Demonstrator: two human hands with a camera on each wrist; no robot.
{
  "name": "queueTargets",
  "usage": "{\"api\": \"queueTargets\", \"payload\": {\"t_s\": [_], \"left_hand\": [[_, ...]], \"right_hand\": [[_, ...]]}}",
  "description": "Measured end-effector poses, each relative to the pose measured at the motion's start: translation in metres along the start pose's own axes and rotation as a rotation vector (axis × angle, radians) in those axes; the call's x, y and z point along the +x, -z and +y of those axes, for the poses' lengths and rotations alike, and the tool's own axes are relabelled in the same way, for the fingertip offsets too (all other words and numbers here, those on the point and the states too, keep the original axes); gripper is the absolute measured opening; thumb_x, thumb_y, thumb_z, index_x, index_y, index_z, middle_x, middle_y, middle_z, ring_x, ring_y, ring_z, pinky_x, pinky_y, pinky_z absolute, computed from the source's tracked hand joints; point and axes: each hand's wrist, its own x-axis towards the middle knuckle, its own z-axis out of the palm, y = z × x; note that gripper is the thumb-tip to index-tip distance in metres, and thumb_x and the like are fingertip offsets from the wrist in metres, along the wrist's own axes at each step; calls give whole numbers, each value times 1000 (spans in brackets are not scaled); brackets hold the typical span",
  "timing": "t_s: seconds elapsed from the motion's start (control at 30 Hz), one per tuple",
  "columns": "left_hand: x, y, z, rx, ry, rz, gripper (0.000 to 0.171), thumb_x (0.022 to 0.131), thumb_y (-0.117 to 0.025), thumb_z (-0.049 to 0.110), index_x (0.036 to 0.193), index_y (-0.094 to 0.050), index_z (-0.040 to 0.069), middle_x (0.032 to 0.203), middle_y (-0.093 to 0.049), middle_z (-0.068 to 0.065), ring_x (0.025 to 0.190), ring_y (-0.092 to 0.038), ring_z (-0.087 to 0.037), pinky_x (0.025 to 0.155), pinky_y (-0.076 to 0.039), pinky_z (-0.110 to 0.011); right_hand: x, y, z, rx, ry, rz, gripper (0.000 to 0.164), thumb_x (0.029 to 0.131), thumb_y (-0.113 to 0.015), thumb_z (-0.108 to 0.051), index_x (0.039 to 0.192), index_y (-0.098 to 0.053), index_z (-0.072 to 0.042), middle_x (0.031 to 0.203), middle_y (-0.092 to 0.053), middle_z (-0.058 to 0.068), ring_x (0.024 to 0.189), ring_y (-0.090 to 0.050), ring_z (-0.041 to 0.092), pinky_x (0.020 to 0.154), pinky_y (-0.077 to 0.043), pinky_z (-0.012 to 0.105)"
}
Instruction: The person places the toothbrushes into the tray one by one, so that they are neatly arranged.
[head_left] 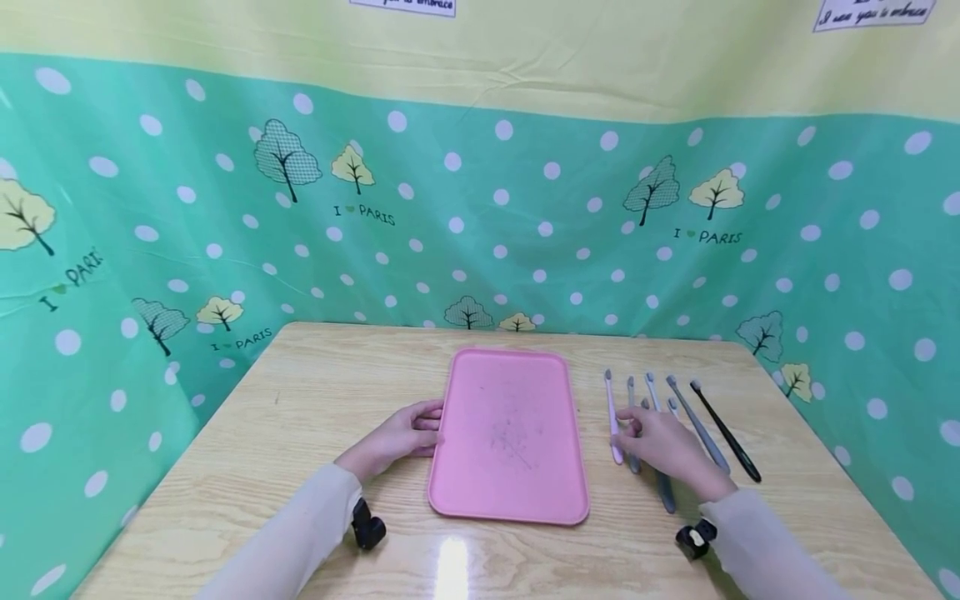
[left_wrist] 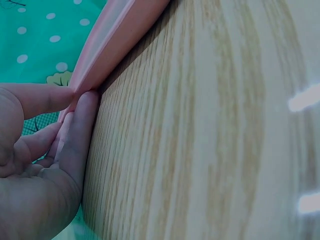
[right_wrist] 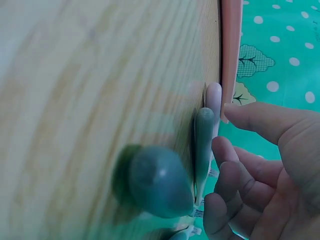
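On the wood-grain surface [head_left: 337, 358], pink tray [head_left: 480, 475] lies flat around the middle, faint dark marks on its bottom. Left hand [head_left: 401, 433] is at the tray's left edge: fingers bent, thumb and fingertips against the side; can't tell if they grip it or just touch. Right hand [head_left: 667, 442] is over the toothbrushes, right of the tray. Its fingers are loosely bent, clear gap between thumb and index, nothing clenched. Lilac toothbrush [head_left: 611, 400], leftmost of the row and nearest the tray, is right by those fingertips; contact unclear. Grey toothbrush [head_left: 632, 396] just beside it, partly under the hand. Blue-grey toothbrush [head_left: 705, 435] and black toothbrush [head_left: 729, 435] are farther right, black outermost, both slanted. All heads point away from the person. Right wrist view: one blurred handle end [right_wrist: 160, 182] up close. Green dotted cloth [head_left: 487, 233] hangs behind. Pale sleeves [head_left: 300, 525], small black device [head_left: 367, 527] at each wrist.
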Motion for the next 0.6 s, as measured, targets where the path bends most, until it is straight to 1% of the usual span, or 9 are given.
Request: {"api": "queueTargets", "payload": {"t_s": [0.23,0.5,0.6], "left_hand": [[-1,0,1,11,8,9,66,93,-64,-2,153,-34,-2,134,-50,-22,112,-60,-26,91,-59,-38],[0,-1,-1,13,14,18,66,92,-65,-2,152,-35,-2,132,-51,-21,112,-59,-27,90,-60,-37],[0,-1,-2,12,18,25,67,92,-65,-2,152,-36,-1,132,-51,-21,112,-59,-27,90,-60,-37]], "right_hand": [[1,-1,0,-22,-28,-23,51,90,-73,-27,132,-62,-1,75,-59,-5,52,-46,13,42,-34,25],[4,-4,0,-10,-45,-44,51,89,-75,-28,130,-63,-2,74,-60,-4,52,-49,14,43,-37,26],[4,-4,-2,-4,-54,-42,50,88,-75,-27,130,-64,-1,74,-59,-3,51,-50,15,42,-40,28]]}}
